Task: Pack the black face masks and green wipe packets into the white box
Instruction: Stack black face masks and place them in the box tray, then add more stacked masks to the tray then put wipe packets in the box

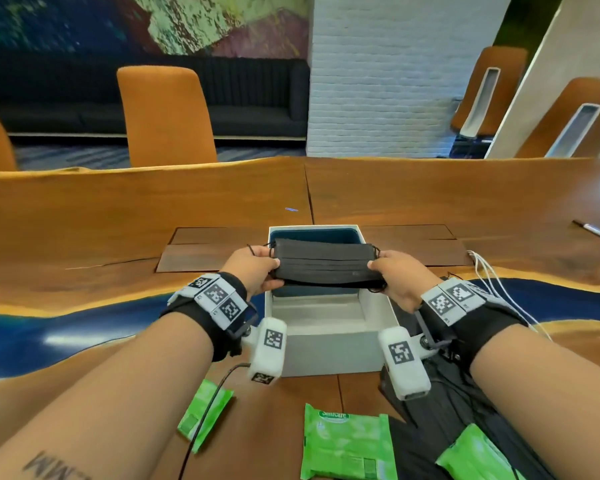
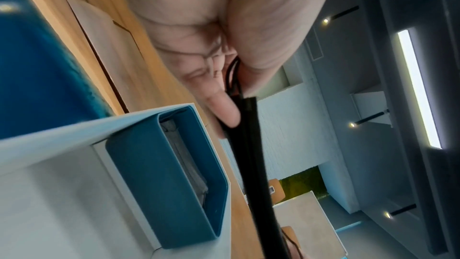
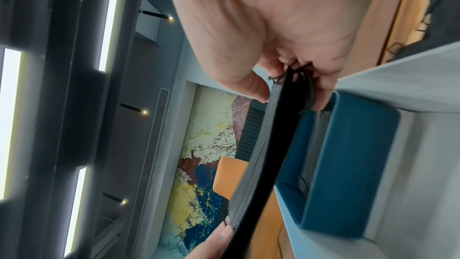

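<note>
A stack of black face masks [image 1: 324, 263] hangs flat just above the open white box [image 1: 329, 351], held at both ends. My left hand [image 1: 257, 268] pinches its left end and my right hand [image 1: 394, 271] pinches its right end. Both wrist views show the masks edge-on [image 2: 251, 161] [image 3: 266, 155] between thumb and fingers. A blue insert [image 2: 159, 174] [image 3: 348, 164] sits in the far half of the box. Three green wipe packets lie near me on the table: one on the left [image 1: 205, 414], one in the middle [image 1: 349, 445], one on the right [image 1: 475, 455].
More black masks [image 1: 440, 410] lie under my right forearm on the wooden table [image 1: 118, 216]. White cables [image 1: 499, 285] trail at the right, with a marker [image 1: 596, 232] beyond. An orange chair [image 1: 167, 116] stands across the table.
</note>
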Demonstrator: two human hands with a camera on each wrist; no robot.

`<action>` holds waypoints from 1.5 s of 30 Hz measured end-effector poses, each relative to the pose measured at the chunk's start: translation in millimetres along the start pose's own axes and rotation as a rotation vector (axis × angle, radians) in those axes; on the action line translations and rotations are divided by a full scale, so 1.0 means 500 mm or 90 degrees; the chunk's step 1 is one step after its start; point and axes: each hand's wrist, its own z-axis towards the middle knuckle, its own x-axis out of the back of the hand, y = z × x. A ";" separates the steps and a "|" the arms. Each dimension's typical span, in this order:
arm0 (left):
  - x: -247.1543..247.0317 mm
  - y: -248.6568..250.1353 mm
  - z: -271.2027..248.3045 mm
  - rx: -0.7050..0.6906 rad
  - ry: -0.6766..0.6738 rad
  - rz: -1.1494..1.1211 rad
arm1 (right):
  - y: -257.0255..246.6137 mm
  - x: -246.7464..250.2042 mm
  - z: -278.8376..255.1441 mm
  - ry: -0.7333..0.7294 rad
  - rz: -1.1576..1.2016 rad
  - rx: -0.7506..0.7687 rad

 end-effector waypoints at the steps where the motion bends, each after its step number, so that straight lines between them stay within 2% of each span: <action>1: -0.005 0.011 0.015 0.019 0.000 0.001 | -0.009 0.003 0.014 -0.005 -0.003 -0.004; 5: -0.026 0.043 0.072 0.079 -0.024 0.067 | -0.045 0.016 0.073 -0.031 0.018 -0.039; 8: -0.042 0.054 0.122 0.078 -0.024 0.157 | -0.058 0.019 0.125 -0.015 0.054 -0.053; 12: -0.060 0.072 0.177 0.155 -0.021 0.198 | -0.059 0.008 0.189 -0.032 0.095 -0.067; 18: -0.063 0.054 0.244 0.157 -0.009 0.321 | -0.018 -0.008 0.299 -0.068 0.056 -0.115; 22: -0.065 0.038 0.259 0.161 -0.023 0.403 | -0.060 -0.035 0.240 -0.070 0.007 -0.150; 25: -0.070 0.031 0.257 0.155 -0.034 0.402 | -0.054 -0.033 0.242 -0.051 -0.013 -0.118; 27: -0.072 0.029 0.249 0.136 -0.042 0.418 | -0.059 -0.031 0.234 -0.050 -0.017 -0.110; 30: -0.069 0.032 0.230 0.064 -0.047 0.459 | -0.069 -0.019 0.211 -0.098 0.015 -0.106; 35: -0.055 0.050 0.165 -0.026 -0.087 0.342 | -0.060 0.019 0.147 -0.033 -0.046 0.037; 40: -0.050 0.067 0.062 -0.004 -0.153 0.128 | -0.035 0.061 0.068 0.008 -0.018 0.088; 45: -0.057 0.044 -0.036 0.020 -0.204 0.079 | 0.005 0.096 -0.033 0.048 0.019 0.092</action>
